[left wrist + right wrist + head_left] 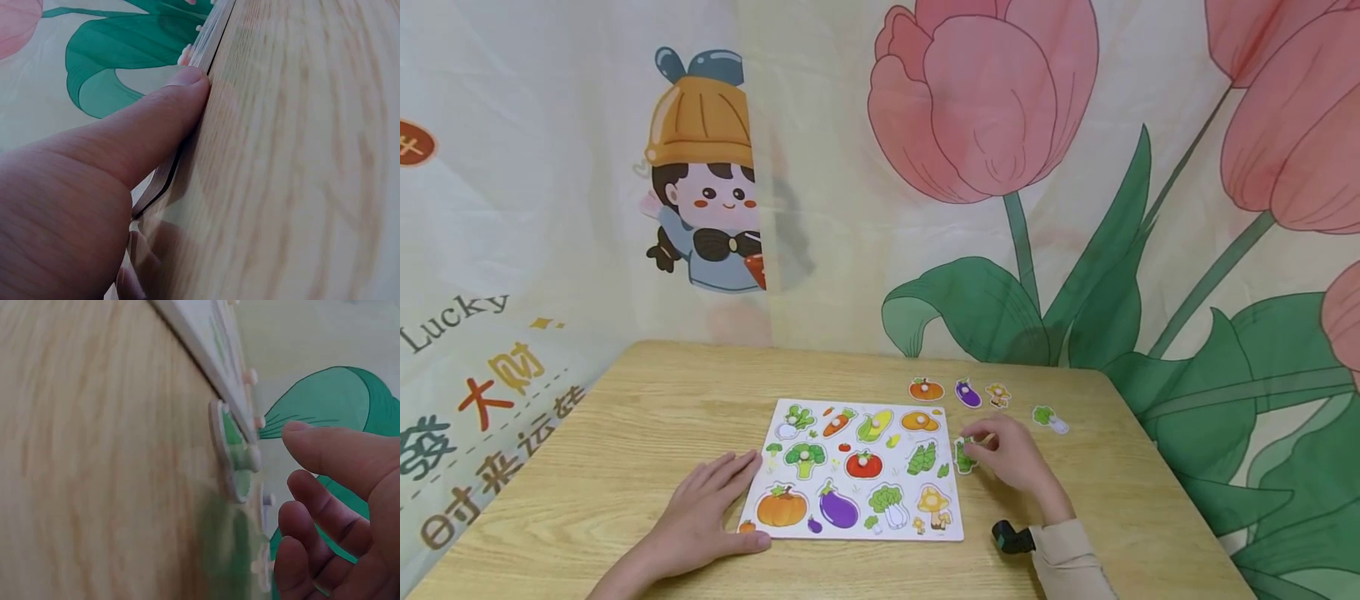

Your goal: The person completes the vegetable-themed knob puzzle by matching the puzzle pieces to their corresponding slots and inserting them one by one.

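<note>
A white vegetable puzzle board [895, 534] lies flat on the table, with knobbed pieces such as a broccoli [805, 460] and a tomato [863, 463] in it. My left hand [703, 512] rests at its lower left corner, fingers along the left edge. In the left wrist view the thumb [169, 103] presses the board's side. Beside the board's right edge, a green leafy vegetable piece [232, 440] lies with its knob up. My right hand [1011, 454] hovers just over it; in the right wrist view thumb and fingers are spread apart, not touching the knob.
Beyond the board lie a pumpkin piece [927, 389], an eggplant piece [967, 392] and a mushroom piece [997, 395]. A bok choy piece [1049, 420] is farther right. The wooden table [647, 417] ends at a printed curtain [820, 167].
</note>
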Available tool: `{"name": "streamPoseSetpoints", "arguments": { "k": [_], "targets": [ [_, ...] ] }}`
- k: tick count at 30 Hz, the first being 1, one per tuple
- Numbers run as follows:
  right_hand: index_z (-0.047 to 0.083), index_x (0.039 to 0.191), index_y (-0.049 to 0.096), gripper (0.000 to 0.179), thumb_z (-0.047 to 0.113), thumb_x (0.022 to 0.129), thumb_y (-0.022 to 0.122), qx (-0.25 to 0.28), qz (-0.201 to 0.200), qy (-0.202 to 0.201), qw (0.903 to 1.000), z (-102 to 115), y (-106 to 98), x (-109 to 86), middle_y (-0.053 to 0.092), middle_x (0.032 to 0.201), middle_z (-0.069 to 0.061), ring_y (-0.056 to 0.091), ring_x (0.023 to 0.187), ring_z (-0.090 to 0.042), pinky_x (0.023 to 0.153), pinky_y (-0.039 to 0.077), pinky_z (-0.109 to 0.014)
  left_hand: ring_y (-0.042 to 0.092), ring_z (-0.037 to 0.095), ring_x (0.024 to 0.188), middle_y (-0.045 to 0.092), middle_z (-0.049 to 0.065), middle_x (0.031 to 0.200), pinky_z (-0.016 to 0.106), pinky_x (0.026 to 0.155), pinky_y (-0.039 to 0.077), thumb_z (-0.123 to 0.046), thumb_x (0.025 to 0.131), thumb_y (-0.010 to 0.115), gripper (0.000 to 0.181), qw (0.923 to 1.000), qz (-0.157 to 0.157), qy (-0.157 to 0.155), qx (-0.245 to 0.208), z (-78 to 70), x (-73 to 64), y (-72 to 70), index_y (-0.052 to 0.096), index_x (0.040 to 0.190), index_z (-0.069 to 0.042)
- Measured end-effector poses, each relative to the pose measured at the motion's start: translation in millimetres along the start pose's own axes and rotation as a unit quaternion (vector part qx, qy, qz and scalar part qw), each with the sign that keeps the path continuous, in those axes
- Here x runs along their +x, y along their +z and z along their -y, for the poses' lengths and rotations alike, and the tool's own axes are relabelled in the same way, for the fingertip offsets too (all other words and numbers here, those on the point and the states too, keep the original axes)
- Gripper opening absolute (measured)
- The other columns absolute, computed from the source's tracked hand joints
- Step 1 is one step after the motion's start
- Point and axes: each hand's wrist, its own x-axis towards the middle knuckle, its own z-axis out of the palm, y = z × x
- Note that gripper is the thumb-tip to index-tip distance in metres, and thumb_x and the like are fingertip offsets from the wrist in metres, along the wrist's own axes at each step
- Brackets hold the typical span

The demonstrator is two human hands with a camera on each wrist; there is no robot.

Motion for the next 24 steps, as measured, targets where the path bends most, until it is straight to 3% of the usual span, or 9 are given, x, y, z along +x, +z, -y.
{"name": "streamPoseSetpoints", "arguments": {
  "k": [24],
  "targets": [
    [0.016, 0.098, 0.083, 0.009, 0.01, 0.092, 0.084, -0.01, 0.016, 0.017, 0.9997, -11.7, 4.9, 0.2, 0.066, 0.089, 0.006, 0.057, 0.085, -0.012, 0.078, 0.051, -0.032, 0.029, 0.045, 0.154, 0.041, 0.011, 0.168, 0.072, 0.119, 0.019, -0.075, 0.079, 0.079, 0.112, 0.9999, 0.008, 0.001, -0.008, 1.4, 2.1, 1.2, 0.044, 0.163, -0.01]
  ]
}}
